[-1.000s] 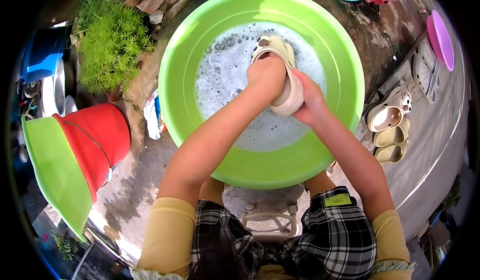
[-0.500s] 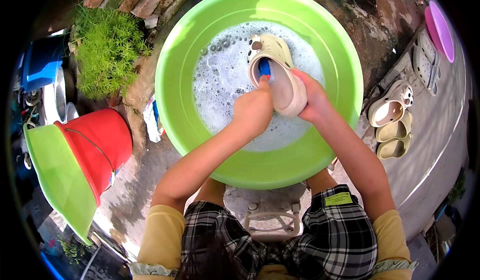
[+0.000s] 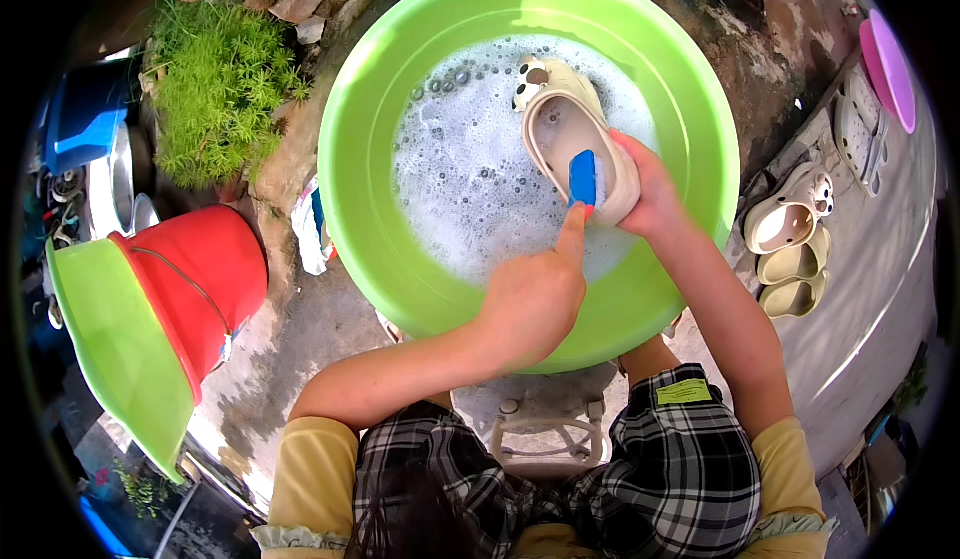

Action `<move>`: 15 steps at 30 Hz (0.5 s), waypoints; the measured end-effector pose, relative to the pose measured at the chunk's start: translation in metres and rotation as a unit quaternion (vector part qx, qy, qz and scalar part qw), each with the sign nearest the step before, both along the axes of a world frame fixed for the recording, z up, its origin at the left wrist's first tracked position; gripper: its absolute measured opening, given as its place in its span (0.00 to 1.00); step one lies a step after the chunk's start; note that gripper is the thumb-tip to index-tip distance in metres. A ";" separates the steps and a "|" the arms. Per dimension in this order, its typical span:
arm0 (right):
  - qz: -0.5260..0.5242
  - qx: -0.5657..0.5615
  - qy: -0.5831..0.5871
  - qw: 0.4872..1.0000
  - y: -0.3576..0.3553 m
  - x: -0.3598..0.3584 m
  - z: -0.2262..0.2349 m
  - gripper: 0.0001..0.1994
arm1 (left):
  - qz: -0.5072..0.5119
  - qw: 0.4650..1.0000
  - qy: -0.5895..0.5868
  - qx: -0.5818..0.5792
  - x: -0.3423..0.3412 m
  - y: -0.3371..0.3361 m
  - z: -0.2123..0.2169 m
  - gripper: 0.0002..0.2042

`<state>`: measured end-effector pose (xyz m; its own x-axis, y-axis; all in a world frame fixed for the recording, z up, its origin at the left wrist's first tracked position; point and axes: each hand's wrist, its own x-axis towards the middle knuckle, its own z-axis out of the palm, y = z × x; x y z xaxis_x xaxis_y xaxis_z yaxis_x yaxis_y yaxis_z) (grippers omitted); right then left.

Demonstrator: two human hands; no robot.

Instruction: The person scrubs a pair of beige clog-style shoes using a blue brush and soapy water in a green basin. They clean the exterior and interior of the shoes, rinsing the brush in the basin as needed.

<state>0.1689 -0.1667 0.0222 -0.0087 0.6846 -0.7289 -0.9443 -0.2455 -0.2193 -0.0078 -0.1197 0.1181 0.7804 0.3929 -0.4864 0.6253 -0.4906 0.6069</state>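
Facing the green tub [image 3: 345, 159], we are looking down on suds [image 3: 440, 189] covering its bottom. To our left, the green basin [image 3: 115, 339] is sitting at the mouth of the red bucket [image 3: 215, 279], and a plant [image 3: 220, 89] is spreading farther off. To our right, a second clog [image 3: 785, 219] is lying on the ground [image 3: 860, 299]. Over the suds, the beige clog [image 3: 560, 134] is turning its opening up toward us, toe pointing away. Our right hand [image 3: 648, 189] is gripping its side near the heel. Our left hand [image 3: 530, 309] is closing on the blue brush [image 3: 583, 174] inside the heel half, index finger stretching onto its near end, thumb hiding from view.
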 end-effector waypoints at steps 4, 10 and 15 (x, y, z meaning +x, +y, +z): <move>-0.018 0.001 0.043 0.999 0.007 -0.021 0.003 0.18 | 0.107 0.990 -0.075 0.060 0.026 0.030 -0.046 0.24; 0.005 0.029 0.035 0.999 0.001 0.008 0.008 0.19 | 0.081 0.983 -0.099 -0.132 0.008 0.010 0.016 0.24; -0.001 -0.001 0.058 0.998 0.000 0.003 0.000 0.16 | 0.050 0.993 -0.108 -0.026 0.030 0.023 -0.007 0.21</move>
